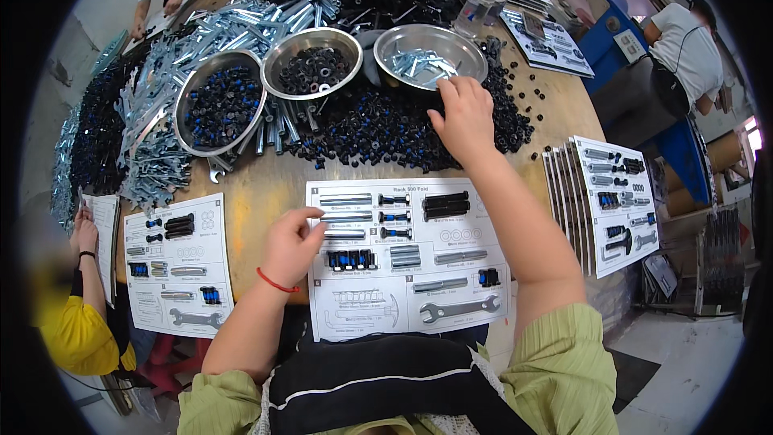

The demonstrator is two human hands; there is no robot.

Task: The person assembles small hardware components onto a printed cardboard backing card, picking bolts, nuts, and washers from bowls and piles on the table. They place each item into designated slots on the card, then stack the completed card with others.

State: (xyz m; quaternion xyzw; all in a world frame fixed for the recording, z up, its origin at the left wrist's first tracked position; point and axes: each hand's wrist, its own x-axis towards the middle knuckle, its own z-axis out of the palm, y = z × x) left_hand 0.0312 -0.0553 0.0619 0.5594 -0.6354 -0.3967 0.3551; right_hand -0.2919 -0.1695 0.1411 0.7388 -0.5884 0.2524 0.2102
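Reaching across the round table (266, 189), the right hand (460, 117) hovers at the near rim of the steel bowl (429, 55) of silver bolts, fingers curled and bunched over the heap of black nuts (378, 125); I cannot tell whether they pinch anything. The left hand (291, 246) rests on the left edge of the printed sorting sheet (407, 254), fingers loosely bent, thumb and forefinger close together by a silver bolt on the card. About 10 slots on the sheet are filled; some outlines look bare. Risk 1: the right forearm crosses above the sheet, so pulling back low could sweep the blue-tipped bolts (350, 259) out of their slots. Risk 2: the loose heap lies just beyond the sheet's far edge, so strays could roll onto it. Risk 3: 2 more bowls (312, 63) stand close by, so parts could get mixed.
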